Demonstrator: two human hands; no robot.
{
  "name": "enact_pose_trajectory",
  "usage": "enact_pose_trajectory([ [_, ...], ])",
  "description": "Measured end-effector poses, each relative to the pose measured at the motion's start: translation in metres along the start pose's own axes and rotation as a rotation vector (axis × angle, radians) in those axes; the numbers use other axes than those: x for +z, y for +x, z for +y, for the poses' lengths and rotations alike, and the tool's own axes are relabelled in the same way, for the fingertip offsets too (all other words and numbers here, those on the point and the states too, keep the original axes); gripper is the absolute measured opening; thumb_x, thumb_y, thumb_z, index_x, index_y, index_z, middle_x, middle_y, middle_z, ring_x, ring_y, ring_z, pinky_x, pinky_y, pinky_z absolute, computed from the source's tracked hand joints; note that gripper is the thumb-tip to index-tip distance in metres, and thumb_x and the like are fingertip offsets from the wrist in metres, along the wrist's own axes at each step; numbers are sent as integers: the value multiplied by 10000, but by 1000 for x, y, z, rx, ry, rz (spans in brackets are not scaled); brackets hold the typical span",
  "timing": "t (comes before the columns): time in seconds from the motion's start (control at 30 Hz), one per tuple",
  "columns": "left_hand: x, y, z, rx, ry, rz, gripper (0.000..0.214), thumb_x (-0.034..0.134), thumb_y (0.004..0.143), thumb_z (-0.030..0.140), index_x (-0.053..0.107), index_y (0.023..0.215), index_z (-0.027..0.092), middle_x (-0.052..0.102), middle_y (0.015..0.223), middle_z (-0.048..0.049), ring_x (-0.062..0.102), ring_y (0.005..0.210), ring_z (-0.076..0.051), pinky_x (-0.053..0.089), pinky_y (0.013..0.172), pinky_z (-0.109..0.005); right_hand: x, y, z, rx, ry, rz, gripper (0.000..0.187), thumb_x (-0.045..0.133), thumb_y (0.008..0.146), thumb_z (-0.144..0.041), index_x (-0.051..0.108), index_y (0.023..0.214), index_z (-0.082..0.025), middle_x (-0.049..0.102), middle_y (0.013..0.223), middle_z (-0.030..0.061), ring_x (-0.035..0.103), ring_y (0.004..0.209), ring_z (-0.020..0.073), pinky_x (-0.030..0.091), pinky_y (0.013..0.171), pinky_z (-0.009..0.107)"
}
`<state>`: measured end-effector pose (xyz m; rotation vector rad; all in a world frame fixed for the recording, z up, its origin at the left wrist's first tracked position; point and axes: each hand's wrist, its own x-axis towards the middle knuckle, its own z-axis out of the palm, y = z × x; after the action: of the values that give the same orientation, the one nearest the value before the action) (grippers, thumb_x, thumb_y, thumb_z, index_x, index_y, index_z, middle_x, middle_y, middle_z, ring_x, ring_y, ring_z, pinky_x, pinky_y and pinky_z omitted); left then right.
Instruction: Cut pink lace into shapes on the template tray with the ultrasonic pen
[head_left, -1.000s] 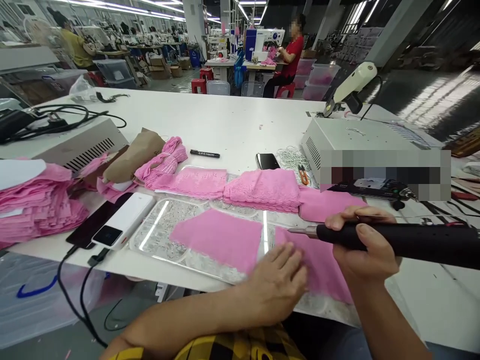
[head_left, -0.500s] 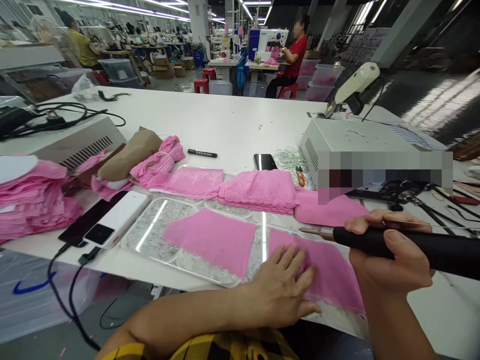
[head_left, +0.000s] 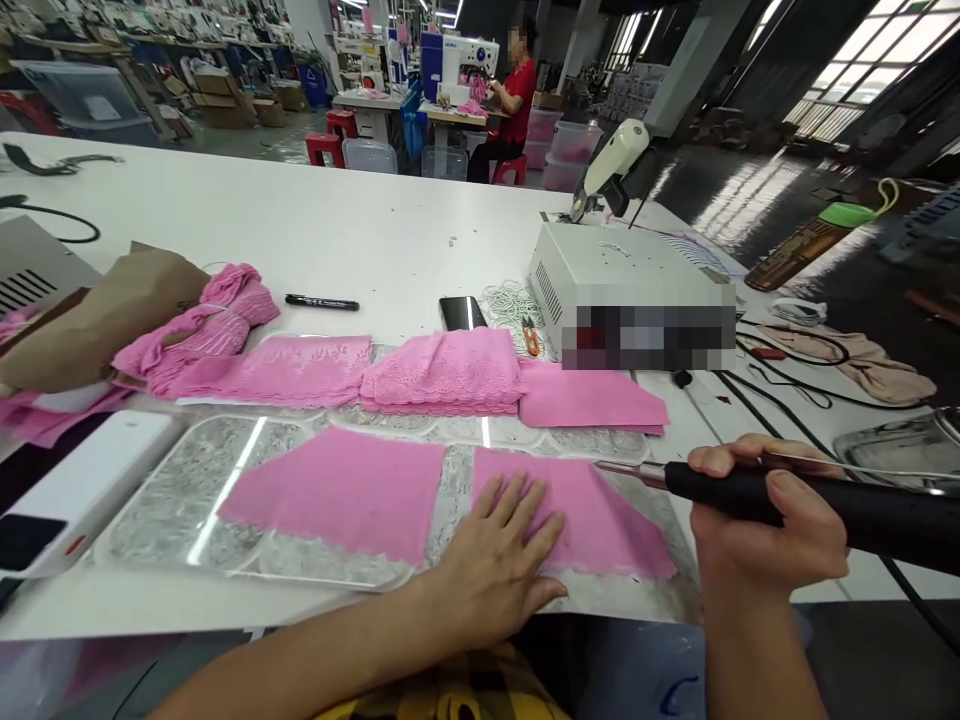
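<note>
My left hand (head_left: pixel 499 555) lies flat, fingers spread, on the right-hand pink fabric piece (head_left: pixel 577 510). In my right hand (head_left: pixel 776 530) is a black-handled tool with a pointed metal tip (head_left: pixel 750 494), shaped like a soldering iron. Its tip points left, at the upper edge of that fabric; whether it touches I cannot tell. Left of my left hand, a second pink fabric piece (head_left: pixel 352 490) is spread on the clear patterned mat (head_left: pixel 180 480). Behind both pieces lie a stack of scalloped pink fabric (head_left: pixel 446 370), an embroidered pink piece (head_left: pixel 300 370) and a plain pink stack (head_left: pixel 585 395).
A vented metal box (head_left: pixel 622 260) stands at back right, with cables (head_left: pixel 780 415) beside it. Around lie orange snips (head_left: pixel 531 337), a phone (head_left: pixel 462 313), a black marker (head_left: pixel 322 302) and a white power bank (head_left: pixel 97 490). A person in red (head_left: pixel 517 100) sits at a sewing machine beyond.
The view has swung right, so the table contents appear further left. The tool's tip now appears lower, over the right fabric piece's upper edge. My left hand still rests on that piece.
</note>
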<state>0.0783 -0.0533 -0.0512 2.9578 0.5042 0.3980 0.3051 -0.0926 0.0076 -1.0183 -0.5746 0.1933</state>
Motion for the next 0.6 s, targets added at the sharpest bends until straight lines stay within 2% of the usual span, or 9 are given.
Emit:
enact_pose_trajectory([
  [0.17, -1, 1, -1, 14, 0, 4, 610, 428, 947, 577, 467, 1400, 171, 426, 1476, -182, 376, 1388, -348, 289, 1127, -517, 3, -6, 4, -2, 44, 39, 216, 563, 516, -244, 539, 728, -213, 569, 648, -33, 504, 472, 128, 437, 478, 310],
  [0.43, -3, 2, 0, 12, 8, -3, 612, 433, 942, 583, 472, 1398, 177, 431, 1475, -176, 384, 1381, -361, 316, 1114, -519, 2, -3, 2, -20, 22, 75, 192, 539, 518, -220, 523, 710, -216, 560, 645, -47, 491, 473, 121, 422, 493, 297],
  [0.6, -2, 1, 0, 18, 9, -14, 621, 422, 945, 585, 459, 1405, 169, 418, 1484, -176, 362, 1394, -355, 299, 1127, -513, 6, -4, 3, -27, 10, 49, 197, 541, 513, -224, 518, 708, -212, 545, 639, -40, 491, 463, 124, 419, 484, 305],
])
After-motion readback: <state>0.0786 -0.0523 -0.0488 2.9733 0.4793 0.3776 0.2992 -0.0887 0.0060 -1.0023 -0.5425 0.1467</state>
